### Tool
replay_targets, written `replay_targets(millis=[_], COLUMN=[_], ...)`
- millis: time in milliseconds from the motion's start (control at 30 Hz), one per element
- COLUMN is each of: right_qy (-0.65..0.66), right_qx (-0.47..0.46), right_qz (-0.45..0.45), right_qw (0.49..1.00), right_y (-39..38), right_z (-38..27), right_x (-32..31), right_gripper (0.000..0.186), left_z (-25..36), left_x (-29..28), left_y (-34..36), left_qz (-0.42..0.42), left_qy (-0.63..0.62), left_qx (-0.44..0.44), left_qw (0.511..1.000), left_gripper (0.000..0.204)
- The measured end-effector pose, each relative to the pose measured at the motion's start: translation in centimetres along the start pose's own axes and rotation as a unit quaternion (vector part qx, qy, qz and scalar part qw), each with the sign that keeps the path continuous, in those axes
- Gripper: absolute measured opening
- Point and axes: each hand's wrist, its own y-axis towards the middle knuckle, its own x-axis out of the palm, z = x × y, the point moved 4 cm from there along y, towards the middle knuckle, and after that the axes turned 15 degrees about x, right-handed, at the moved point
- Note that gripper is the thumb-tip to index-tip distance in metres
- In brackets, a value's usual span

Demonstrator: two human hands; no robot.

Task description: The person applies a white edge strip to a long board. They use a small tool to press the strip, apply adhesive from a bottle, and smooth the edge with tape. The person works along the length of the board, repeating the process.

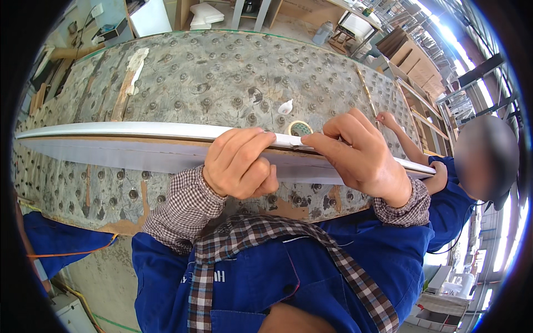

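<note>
A long, thin panel point(127, 155) with a white top edge strip point(161, 129) and a brown band below it stands on its edge across the table. My left hand point(241, 164) is closed over that top edge, fingers curled round the near side. To its right, my right hand point(363, 158) is bent in a pinch, thumb and fingertips pressed at the white strip. A small dark spot shows on the edge between my hands. Whatever the right fingertips pinch is too small to make out. Just behind the panel lie a tape roll point(300, 129) and a small white bottle point(285, 107).
The worktable point(222, 72) is studded with many round ball casters. On the right a co-worker point(452, 188) in blue has one hand point(440, 175) at the panel's right end and the other point(387, 119) over the table. Stacked cardboard point(419, 61) stands at the back right.
</note>
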Motion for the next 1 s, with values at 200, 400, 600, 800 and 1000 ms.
replay_targets(millis=[200, 400, 600, 800, 1000], right_qy=[-0.029, -0.008, 0.094, 0.106, 0.104], right_qx=[-0.020, 0.020, 0.176, 0.249, 0.247], right_qz=[0.011, -0.037, 0.080, 0.202, 0.214], right_qw=[0.999, 0.999, 0.977, 0.941, 0.939], right_y=[0.0, -0.3, -2.5, -4.6, -4.4], right_z=[-0.2, 0.1, 3.0, 5.1, 5.0], right_x=[0.4, 0.7, -1.6, 1.3, 1.4], right_gripper=[0.041, 0.037, 0.016, 0.015, 0.012], left_z=[0.0, -0.4, -0.3, -0.9, -3.5], left_x=[0.0, 0.0, 0.4, 0.9, 2.2], left_y=[-0.1, 0.0, 0.6, 4.7, 6.0], left_qz=[-0.008, -0.025, -0.042, -0.231, -0.387], left_qy=[-0.006, -0.014, -0.001, -0.051, -0.230], left_qx=[-0.001, 0.001, -0.053, -0.198, -0.207], left_qw=[1.000, 1.000, 0.998, 0.951, 0.868], left_gripper=[0.016, 0.017, 0.026, 0.027, 0.022])
